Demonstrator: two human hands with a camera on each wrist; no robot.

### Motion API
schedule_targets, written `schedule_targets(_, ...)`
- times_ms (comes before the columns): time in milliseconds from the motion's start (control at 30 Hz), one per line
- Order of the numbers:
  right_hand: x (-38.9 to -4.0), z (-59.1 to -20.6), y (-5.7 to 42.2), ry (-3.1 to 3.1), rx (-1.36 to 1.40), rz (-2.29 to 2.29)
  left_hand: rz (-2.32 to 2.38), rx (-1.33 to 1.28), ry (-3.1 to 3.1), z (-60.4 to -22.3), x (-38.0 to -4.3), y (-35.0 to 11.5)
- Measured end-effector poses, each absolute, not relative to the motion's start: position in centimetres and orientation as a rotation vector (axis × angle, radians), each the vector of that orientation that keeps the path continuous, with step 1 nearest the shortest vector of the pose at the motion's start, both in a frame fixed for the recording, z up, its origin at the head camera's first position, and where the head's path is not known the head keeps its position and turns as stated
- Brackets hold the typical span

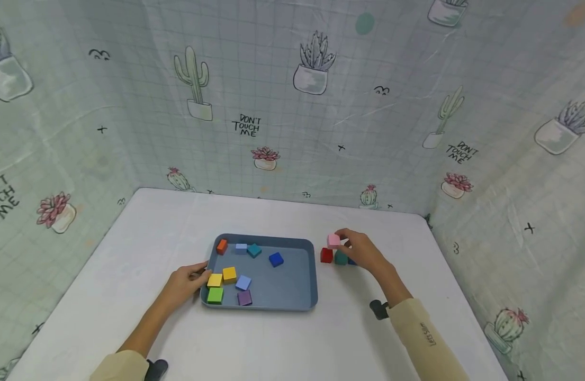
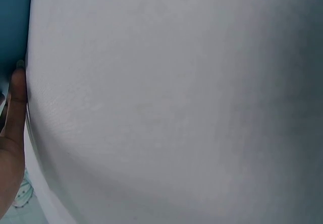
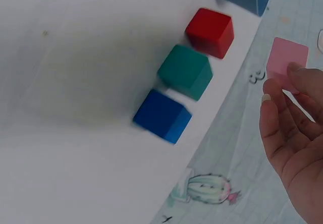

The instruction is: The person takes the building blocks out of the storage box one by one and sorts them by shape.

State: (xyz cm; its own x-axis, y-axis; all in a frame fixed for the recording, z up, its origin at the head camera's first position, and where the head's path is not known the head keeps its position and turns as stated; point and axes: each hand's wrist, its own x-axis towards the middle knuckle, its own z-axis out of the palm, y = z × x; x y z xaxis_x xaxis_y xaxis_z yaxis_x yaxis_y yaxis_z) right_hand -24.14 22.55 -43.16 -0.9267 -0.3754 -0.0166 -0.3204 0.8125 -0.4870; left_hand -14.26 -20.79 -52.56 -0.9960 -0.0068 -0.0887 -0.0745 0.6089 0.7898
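Nearest the camera, two beige sleeves [image 1: 428, 338] enter from the lower left and lower right of the head view. A white tabletop [image 1: 254, 341] fills the lower half, with a cactus-printed cloth [image 1: 273, 63] around its back and sides. The grey-blue tray [image 1: 292, 286], left of centre, runs lengthwise left to right and carries nine coloured blocks, mostly in its left half. The left hand [image 1: 185, 283] rests nearly straight fingers against the tray's left wall. Right of centre, the right hand [image 1: 363, 251] pinches a pink block [image 1: 333, 242] between thumb and fingers; nearly cubic, it shows no clear long axis and turns one flat face toward the head camera. Below it stand a red block [image 3: 209, 32], a teal block [image 3: 185, 72] and a blue block [image 3: 161, 116], in a row just beside the tray's right edge. White surface stretches from this row toward the table's right edge.
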Motion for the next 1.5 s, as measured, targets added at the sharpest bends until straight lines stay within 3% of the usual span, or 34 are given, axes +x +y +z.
schedule_targets(800, -24.8, -45.0, 30.5, 2.882, -0.405, -0.840, 1.350, -0.081, 2.744, -52.4, -14.2, -20.8)
schedule_targets(1500, -24.2, -47.5, 32.1, 2.833, -0.220, -0.698, 1.358, -0.085, 2.755, -52.7, -14.3, -20.8)
